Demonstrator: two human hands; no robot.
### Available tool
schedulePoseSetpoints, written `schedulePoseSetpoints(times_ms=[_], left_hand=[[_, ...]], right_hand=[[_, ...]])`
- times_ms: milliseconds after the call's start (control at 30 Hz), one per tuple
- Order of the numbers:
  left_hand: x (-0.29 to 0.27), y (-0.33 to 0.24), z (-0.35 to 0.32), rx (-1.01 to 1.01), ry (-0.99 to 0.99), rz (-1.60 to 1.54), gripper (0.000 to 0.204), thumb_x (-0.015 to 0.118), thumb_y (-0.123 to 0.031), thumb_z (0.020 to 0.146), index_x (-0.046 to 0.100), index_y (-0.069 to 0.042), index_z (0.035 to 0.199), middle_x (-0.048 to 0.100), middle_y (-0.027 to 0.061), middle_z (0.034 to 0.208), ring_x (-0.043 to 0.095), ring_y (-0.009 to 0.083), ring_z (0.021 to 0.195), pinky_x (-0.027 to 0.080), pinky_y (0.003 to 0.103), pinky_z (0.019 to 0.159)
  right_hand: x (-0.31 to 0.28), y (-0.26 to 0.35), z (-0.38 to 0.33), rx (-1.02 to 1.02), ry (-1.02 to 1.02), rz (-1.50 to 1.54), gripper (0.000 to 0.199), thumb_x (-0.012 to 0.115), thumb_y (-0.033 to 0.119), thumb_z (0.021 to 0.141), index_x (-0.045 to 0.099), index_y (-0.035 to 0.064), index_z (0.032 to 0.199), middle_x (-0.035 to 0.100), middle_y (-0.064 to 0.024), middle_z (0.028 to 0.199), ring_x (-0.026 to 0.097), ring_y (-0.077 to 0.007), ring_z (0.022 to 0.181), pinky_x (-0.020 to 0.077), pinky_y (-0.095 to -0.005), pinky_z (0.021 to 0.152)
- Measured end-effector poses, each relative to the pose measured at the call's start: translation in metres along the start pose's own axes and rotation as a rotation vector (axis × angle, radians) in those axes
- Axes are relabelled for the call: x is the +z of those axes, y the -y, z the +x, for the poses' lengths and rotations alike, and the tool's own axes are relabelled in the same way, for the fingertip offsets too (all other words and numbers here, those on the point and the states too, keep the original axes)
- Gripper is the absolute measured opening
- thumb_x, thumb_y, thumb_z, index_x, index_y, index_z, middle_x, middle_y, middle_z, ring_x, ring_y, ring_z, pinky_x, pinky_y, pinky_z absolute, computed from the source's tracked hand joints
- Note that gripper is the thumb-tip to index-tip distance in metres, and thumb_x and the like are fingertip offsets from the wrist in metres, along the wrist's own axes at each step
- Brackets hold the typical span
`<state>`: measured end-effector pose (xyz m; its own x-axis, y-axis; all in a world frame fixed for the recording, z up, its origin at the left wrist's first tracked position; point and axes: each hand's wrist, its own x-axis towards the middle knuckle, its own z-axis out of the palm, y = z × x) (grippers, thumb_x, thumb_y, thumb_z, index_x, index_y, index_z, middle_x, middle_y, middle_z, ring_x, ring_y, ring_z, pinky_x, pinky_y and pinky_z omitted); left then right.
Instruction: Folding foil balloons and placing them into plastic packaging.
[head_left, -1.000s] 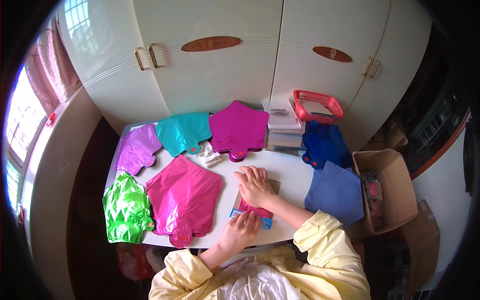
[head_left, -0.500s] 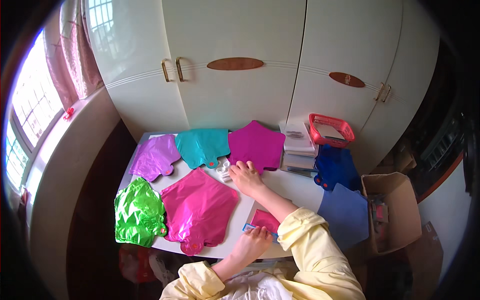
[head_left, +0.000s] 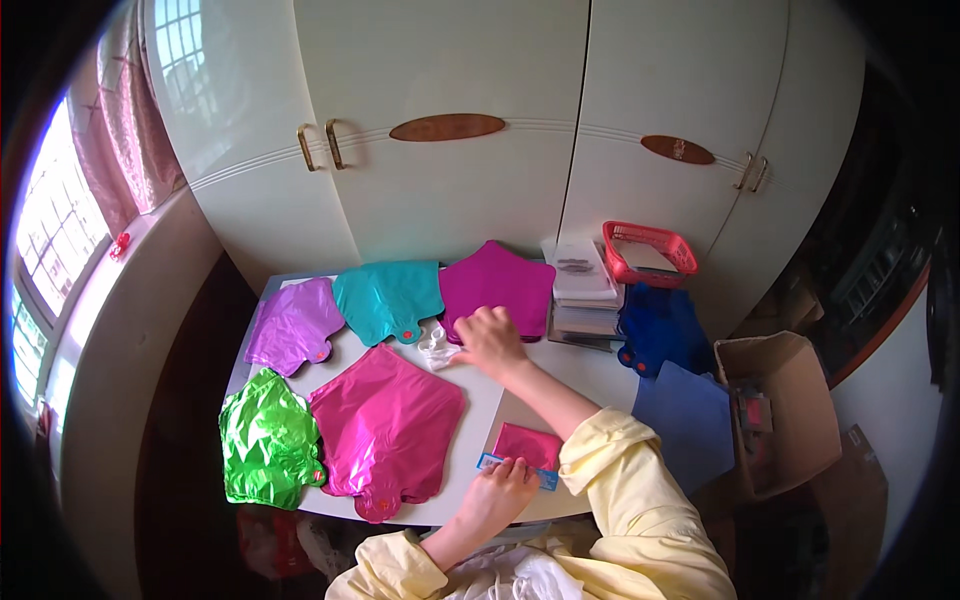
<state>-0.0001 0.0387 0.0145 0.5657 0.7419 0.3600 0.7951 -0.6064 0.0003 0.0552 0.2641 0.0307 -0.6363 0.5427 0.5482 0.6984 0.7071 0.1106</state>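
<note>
Grips unclear: right hand [head_left: 490, 342] is reaching to the white bundle [head_left: 436, 350].
Having left the pink packet [head_left: 528, 446], it is leaving the left hand [head_left: 500, 496] steadying that alone.

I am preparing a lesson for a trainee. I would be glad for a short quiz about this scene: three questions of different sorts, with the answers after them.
1. Which hand lies on the blue strip at the near edge of the folded pink foil?
2. True or false: the red basket is inside the cardboard box.
3. Of these, which is nearest to the right hand?
a) the cardboard box
b) the white bundle
c) the green foil

Key:
1. The left hand.
2. False; it is just beyond the dark blue foil.
3. b
</note>
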Motion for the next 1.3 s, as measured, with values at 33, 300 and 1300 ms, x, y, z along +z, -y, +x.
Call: schedulePoseSetpoints(times_ms=[33,300,1300], left_hand=[[-0.001,0.0,0.001,0.006,-0.007,0.002,0.024,0.059,-0.013,0.073,0.059,-0.006,0.095,0.065,0.0115,0.106,0.067,0.0215,0.091,0.056,0.032,0.07],[-0.004,0.001,0.002,0.021,0.063,0.003,0.023,0.059,-0.013,0.072,0.059,-0.005,0.093,0.064,0.0133,0.102,0.067,0.0225,0.087,0.056,0.032,0.069],[-0.02,0.014,-0.013,-0.057,-0.021,-0.003,0.021,0.06,-0.011,0.074,0.052,-0.007,0.093,0.065,0.0132,0.102,0.064,0.0187,0.067,0.052,0.029,0.052]], right_hand=[[-0.004,-0.014,-0.001,0.075,-0.051,0.013,0.04,0.066,0.046,0.077,0.059,0.0098,0.092,0.063,-0.0044,0.088,0.056,-0.0226,0.093,0.0382,-0.039,0.084],[-0.031,-0.167,-0.053,0.592,0.618,-0.012,0.088,0.055,0.061,0.081,0.023,0.0104,0.145,0.025,-0.0128,0.152,0.012,-0.0319,0.143,0.0052,-0.0515,0.115],[-0.088,-0.046,-0.201,0.258,0.255,0.19,0.033,0.062,0.022,0.082,0.057,-0.0005,0.105,0.057,-0.0119,0.116,0.056,-0.0287,0.107,0.0504,-0.0374,0.085]])
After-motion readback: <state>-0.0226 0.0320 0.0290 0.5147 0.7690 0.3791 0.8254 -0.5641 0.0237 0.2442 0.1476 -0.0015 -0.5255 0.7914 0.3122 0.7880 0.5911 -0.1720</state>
